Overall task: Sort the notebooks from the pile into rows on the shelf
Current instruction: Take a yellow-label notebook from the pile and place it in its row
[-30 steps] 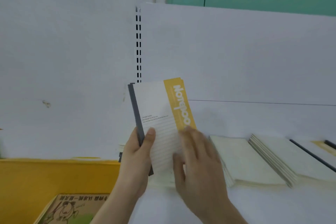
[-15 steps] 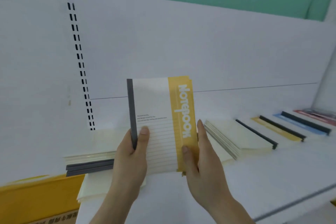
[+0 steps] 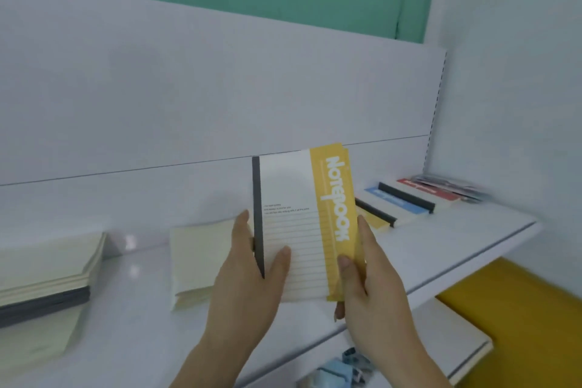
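A small stack of yellow-banded notebooks [image 3: 296,220] with grey spines is held upright above the white shelf [image 3: 441,249]. My left hand [image 3: 248,280] grips the spine side, thumb on the front cover. My right hand [image 3: 368,280] grips the yellow edge, thumb on the cover. Behind them a cream notebook stack [image 3: 198,258] lies on the shelf. A taller pile with grey spines [image 3: 47,277] sits at the left. To the right lie rows of notebooks: yellow [image 3: 374,219], blue [image 3: 400,200] and red [image 3: 437,190].
The shelf's white back panel [image 3: 220,88] rises behind the rows. A lower white shelf [image 3: 453,334] and a yellow surface [image 3: 519,309] show at the lower right. Small blue items [image 3: 340,368] lie below the shelf edge.
The view has swung to the right along the shelf. The held notebooks moved right with both hands, past the cream stack. My right hand shifted from the cover face to the yellow edge.
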Available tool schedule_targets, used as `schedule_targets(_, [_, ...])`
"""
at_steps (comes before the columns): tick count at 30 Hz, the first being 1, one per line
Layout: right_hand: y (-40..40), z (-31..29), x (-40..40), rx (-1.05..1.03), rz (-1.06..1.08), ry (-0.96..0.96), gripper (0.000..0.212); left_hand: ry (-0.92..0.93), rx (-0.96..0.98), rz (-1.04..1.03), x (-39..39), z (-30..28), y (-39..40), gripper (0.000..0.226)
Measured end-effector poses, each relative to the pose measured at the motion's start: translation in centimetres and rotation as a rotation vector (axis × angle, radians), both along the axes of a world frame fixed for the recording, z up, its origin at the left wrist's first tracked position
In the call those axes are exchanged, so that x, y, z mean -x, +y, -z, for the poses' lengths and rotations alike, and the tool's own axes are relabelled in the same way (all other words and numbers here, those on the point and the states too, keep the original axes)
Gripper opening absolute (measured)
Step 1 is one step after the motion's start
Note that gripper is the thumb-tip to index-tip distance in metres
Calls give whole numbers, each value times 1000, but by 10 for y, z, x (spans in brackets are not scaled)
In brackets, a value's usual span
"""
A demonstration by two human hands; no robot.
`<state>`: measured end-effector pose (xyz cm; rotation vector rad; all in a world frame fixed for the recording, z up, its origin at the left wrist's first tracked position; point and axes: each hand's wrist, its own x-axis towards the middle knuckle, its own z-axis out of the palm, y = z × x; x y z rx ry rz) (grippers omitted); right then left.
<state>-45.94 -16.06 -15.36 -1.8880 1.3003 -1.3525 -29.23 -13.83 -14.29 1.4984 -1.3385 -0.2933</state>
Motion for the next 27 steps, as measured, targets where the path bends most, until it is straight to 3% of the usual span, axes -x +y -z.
schedule_targets(4, [-32,1,83,5,15,81,64,-254,-91,116,80,9,-24,111])
schedule_targets(6, [-48,-2,118,-8,10,128,67,-419,-141,158,106,11,-37,119])
schedule_targets(10, [-82,-4,159,-75,-39,183,76,-648,-158,94,133,8,-68,111])
schedule_targets(16, [-146,-4,170,41,-117,302,72,-828,-161,-31,147,6,-119,102])
schedule_targets(20, [-191,-9,173,52,-250,567,84,-901,-252,-84,133,10,-156,103])
schedule_targets(27, [-273,-3,165,178,-241,939,93,-953,-382,-104,120,23,-214,101])
